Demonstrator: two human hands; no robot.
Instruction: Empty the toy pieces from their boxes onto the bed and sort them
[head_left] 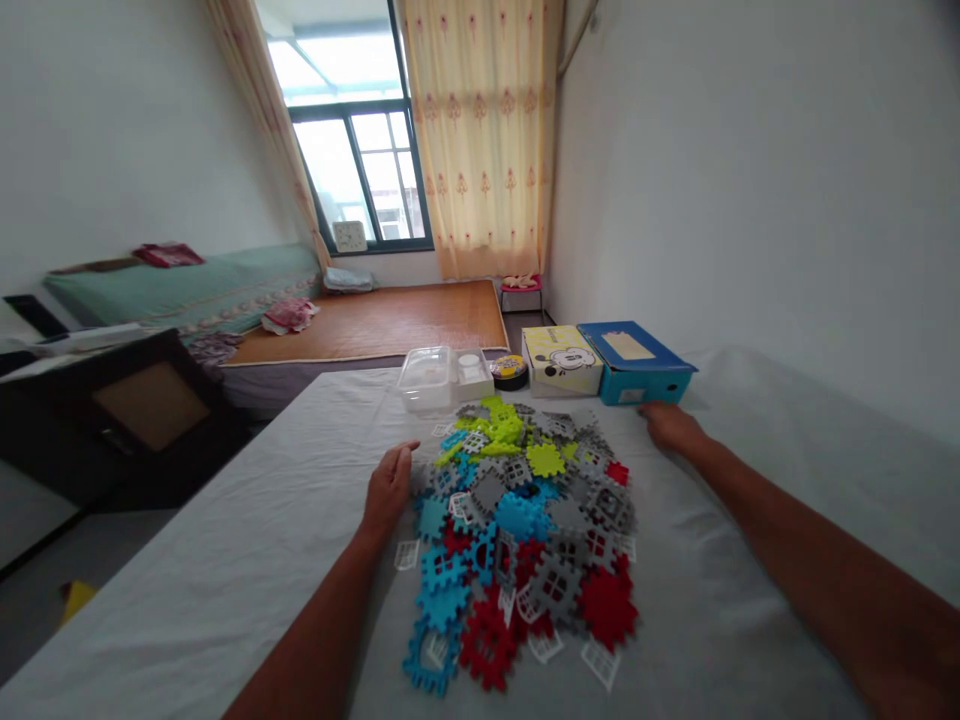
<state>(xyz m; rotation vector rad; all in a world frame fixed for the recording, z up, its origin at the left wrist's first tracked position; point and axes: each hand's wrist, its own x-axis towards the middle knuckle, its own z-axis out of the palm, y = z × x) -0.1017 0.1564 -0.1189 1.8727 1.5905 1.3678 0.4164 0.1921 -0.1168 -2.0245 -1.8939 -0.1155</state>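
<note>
I have the cloth-covered worktop (300, 500) spread under everything, and on it the pile (517, 515) of toothed plastic pieces, its long axis running away from me. Just past the pile's far right corner sits the blue box (646, 385), with the yellow box (555, 375) beside it, beyond the pile's far edge.

My left hand (388, 490) is the nearer one, right against the pile's left side; whether it touches, I can't tell. From those fingers the pieces lie to the right. My right hand (671, 428) is off the pile's far right corner, close by the blue box, so from there the pile lies left and back toward me. I see nothing gripped; both sets of fingers look released. Smallest are the white window frames (601, 663), several along the pile's near edge.
</note>
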